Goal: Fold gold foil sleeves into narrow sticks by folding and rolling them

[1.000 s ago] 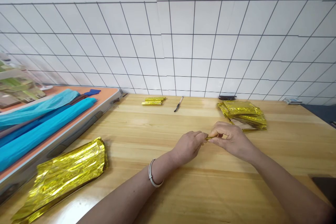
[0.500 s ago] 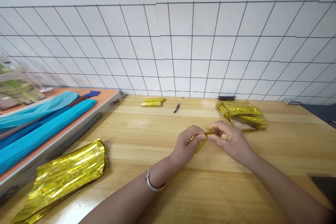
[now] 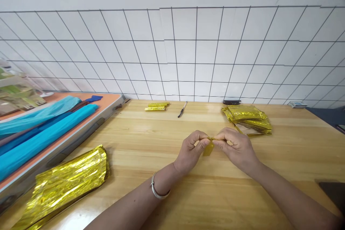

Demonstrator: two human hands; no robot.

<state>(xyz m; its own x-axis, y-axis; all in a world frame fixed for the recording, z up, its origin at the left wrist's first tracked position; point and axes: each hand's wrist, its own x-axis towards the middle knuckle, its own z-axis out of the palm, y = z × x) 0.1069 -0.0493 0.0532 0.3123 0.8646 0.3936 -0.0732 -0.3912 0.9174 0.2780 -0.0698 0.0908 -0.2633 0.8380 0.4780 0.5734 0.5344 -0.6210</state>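
Note:
My left hand point(image 3: 191, 150) and my right hand point(image 3: 238, 148) meet over the middle of the wooden table point(image 3: 129, 183). Between their thumbs and fingers both pinch the top edge of a small piece of gold foil point(image 3: 207, 150), whose lower part hangs down between them. The fingers hide much of its upper edge. Behind my right hand lies a stack of folded gold foil pieces point(image 3: 249, 115). Two narrow gold foil strips point(image 3: 156, 106) rest near the wall, with a pen point(image 3: 182, 109) to their right.
At the front left lies a large crinkled stack of gold foil sheets point(image 3: 70, 183). An orange-topped case point(image 3: 110, 100) beside it carries rolls of blue paper point(image 3: 51, 140). A black object point(image 3: 231, 102) and a small pale stack point(image 3: 297, 104) sit against the tiled wall point(image 3: 183, 52).
My right fingers have closed down onto the foil's top edge, close to my left thumb. The foil piece now hangs straighter. The whole view has shifted slightly.

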